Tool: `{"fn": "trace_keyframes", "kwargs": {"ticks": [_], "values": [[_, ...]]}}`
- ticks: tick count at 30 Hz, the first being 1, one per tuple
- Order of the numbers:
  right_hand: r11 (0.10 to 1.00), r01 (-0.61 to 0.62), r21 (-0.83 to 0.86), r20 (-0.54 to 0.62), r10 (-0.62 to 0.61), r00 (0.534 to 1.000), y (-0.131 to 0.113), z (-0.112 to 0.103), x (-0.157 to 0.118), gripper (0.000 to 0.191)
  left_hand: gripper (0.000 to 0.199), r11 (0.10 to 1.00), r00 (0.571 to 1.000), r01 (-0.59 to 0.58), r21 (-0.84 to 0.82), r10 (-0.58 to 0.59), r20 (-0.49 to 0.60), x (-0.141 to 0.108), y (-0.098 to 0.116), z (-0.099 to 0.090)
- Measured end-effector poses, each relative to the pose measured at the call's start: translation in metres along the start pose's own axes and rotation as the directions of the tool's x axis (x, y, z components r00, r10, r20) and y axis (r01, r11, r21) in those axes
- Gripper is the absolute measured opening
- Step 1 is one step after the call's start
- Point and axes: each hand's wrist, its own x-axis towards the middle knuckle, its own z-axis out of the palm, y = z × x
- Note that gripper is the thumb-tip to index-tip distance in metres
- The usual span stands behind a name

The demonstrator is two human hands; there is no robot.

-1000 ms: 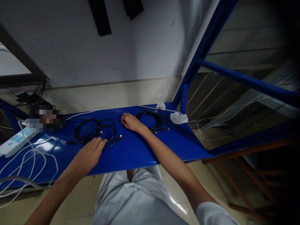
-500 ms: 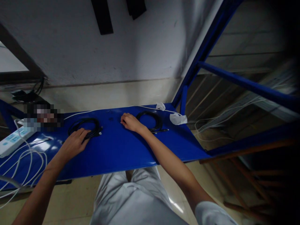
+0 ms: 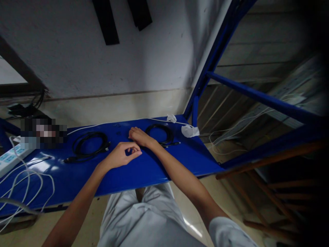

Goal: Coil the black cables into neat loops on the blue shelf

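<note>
Two coiled black cables lie on the blue table (image 3: 144, 168). My left hand (image 3: 119, 155) is above the table, right of the left cable coil (image 3: 77, 149) and apart from it. Its fingers are curved, with a gap between them and the thumb, and nothing shows in it. Just beyond it, my right hand (image 3: 140, 136) rests low at the left side of the right cable coil (image 3: 171, 132). The right fingers are curled in; whatever they hold, if anything, is hidden. I cannot tell whether that hand touches the coil.
A white power strip (image 3: 11, 157) and loose white cords (image 3: 27, 183) occupy the table's left end. Crumpled white pieces (image 3: 190, 131) lie at the right end. A white cable (image 3: 113, 122) runs along the back. Blue frame bars (image 3: 257, 94) stand on the right, near a wooden stool (image 3: 254, 199).
My left hand has left the left cable coil and moved right, close to my right hand. The right hand stays beside the right coil. The view has shifted slightly.
</note>
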Motion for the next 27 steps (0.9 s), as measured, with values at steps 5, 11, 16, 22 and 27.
{"fn": "trace_keyframes", "kwargs": {"ticks": [5, 11, 16, 22, 27], "values": [[0.982, -0.119, 0.146, -0.264, 0.155, 0.952, 0.028, -0.027, -0.002, 0.019, 0.019, 0.991, 0.992, -0.119, 0.065, 0.116, 0.041, 0.045, 0.002, 0.044], [0.920, -0.135, 0.369, -0.645, 0.358, 0.676, 0.079, -0.065, -0.024, 0.019, 0.039, 0.941, 0.980, -0.147, 0.306, 0.097, 0.172, 0.091, -0.003, 0.075], [0.904, -0.028, 0.428, -0.724, 0.361, 0.587, 0.090, -0.060, -0.025, 0.025, 0.020, 0.971, 0.976, -0.145, 0.192, 0.108, 0.188, 0.102, -0.013, 0.085], [0.901, 0.033, 0.432, -0.743, 0.335, 0.579, 0.077, -0.074, -0.025, 0.032, 0.023, 0.986, 0.988, -0.153, 0.062, 0.154, -0.003, 0.094, -0.017, 0.064], [0.914, 0.082, 0.398, -0.801, 0.302, 0.517, 0.073, -0.093, -0.032, 0.034, 0.025, 0.966, 0.969, -0.194, 0.170, 0.216, -0.123, 0.061, -0.003, 0.030]]}}
